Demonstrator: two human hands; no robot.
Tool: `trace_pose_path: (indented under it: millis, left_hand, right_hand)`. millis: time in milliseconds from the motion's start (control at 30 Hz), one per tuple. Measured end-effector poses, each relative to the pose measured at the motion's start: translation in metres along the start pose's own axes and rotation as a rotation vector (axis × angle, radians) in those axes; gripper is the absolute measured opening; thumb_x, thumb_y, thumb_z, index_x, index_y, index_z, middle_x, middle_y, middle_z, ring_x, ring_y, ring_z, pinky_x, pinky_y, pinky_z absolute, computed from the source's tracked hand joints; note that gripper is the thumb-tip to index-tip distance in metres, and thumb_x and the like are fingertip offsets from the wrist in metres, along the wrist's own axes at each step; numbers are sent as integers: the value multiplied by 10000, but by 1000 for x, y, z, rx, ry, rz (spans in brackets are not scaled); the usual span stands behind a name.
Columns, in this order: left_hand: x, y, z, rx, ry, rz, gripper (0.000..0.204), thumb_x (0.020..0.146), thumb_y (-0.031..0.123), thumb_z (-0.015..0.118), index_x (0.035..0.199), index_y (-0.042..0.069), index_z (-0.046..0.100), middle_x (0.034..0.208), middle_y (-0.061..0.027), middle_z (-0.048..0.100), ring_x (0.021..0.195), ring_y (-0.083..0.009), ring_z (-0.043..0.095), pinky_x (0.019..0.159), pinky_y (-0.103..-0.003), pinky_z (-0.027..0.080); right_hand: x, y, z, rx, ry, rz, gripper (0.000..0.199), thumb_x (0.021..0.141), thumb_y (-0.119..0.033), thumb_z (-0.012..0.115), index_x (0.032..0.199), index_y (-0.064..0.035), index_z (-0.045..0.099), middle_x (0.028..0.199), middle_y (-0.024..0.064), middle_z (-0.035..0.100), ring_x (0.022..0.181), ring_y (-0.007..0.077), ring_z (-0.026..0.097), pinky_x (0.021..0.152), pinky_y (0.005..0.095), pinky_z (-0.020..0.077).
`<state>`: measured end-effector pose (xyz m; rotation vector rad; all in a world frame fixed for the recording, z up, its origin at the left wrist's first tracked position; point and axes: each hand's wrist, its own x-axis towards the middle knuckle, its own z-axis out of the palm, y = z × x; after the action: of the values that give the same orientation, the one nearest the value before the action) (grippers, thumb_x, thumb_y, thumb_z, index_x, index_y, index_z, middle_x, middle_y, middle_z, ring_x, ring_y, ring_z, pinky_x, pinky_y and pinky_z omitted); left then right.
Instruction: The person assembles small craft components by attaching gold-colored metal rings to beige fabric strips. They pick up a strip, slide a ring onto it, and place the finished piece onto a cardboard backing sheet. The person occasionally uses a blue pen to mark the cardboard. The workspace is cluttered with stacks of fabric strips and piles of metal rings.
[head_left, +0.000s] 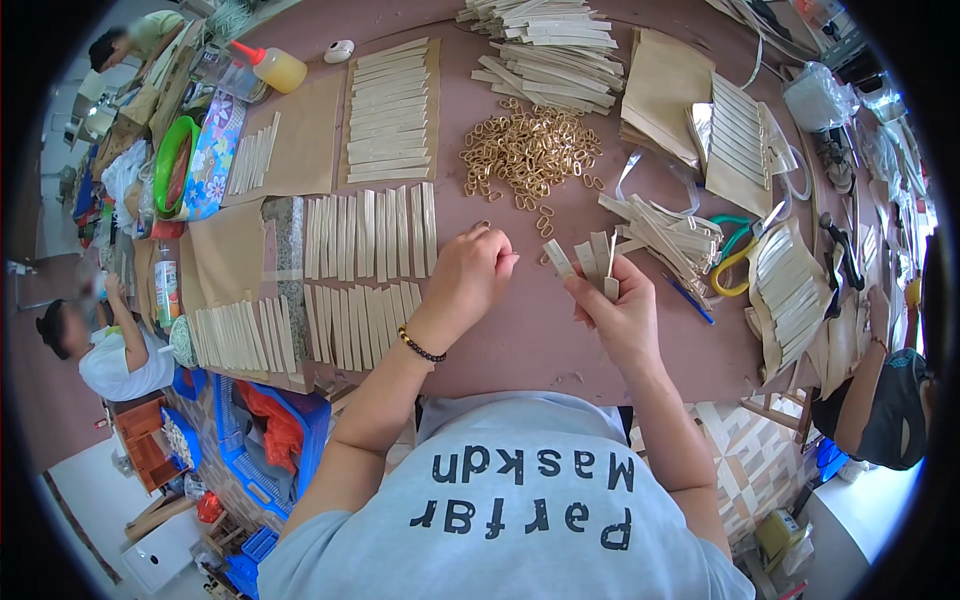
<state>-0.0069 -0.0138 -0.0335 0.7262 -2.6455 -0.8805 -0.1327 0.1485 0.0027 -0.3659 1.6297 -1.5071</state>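
Note:
My left hand [472,268], wearing a dark beaded bracelet, is closed in a pinch just below the heap of gold oval rings [530,150]. One gold ring [484,224] shows at its fingertips. In my right hand [625,312] are several short pale strips [557,258], fanned out between thumb and fingers. Beyond that hand lies a loose pile of similar strips [660,238]. To the left of my left hand, pale strips lie side by side in two rows, an upper row [370,232] and a lower row [360,325].
Scissors with yellow handles [735,275], a teal-handled tool [735,235] and a blue pen [690,300] lie right. More strips [545,60] are heaped at the far side. A glue bottle [278,70] stands far left. Other people [125,355] sit around the table.

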Motion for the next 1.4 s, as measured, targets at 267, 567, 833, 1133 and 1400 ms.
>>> trace_pose_path:
  millis: [267, 567, 833, 1133, 1400]
  left_hand:
    - [-5, 27, -20, -515, 58, -211, 46, 814, -3, 711, 837, -6, 672, 752, -42, 685, 662, -83, 649, 607, -221, 513]
    - [-5, 39, -16, -340, 251, 86, 133, 740, -31, 733, 827, 19, 647, 759, -59, 674, 641, -141, 665, 591, -253, 530]
    - [-8, 37, -15, -253, 228, 181, 236, 669, -64, 727, 857, 25, 616, 771, -64, 652, 654, -160, 651, 567, -277, 521]
    - [-12, 41, -7, -272, 270, 222, 197, 706, -63, 720, 842, 15, 601, 826, -76, 640, 658, -171, 640, 577, -279, 530]
    - [-10, 44, -8, -206, 335, 253, 181, 677, -74, 711, 780, 20, 596, 859, -69, 621, 680, -194, 632, 570, -289, 503]
  right_hand:
    - [-1, 10, 4, -299, 96, -167, 146, 850, -100, 728, 929, -1, 655, 655, 24, 594, 543, 77, 509, 510, 280, 421]
    - [-7, 2, 10, -555, 107, -361, 143, 818, -74, 746, 916, -14, 660, 684, 89, 578, 539, 167, 502, 518, 320, 411]
    - [-6, -2, 13, -585, 86, -425, 145, 796, -50, 744, 909, -13, 661, 724, 104, 598, 551, 199, 530, 530, 337, 422]
    - [-1, -3, 12, -568, 96, -357, 135, 808, -71, 741, 889, -3, 658, 687, 102, 580, 542, 183, 509, 525, 334, 414]
    - [2, -4, 9, -481, 75, -243, 161, 832, -123, 733, 904, 3, 661, 591, 67, 530, 519, 140, 447, 506, 319, 383]
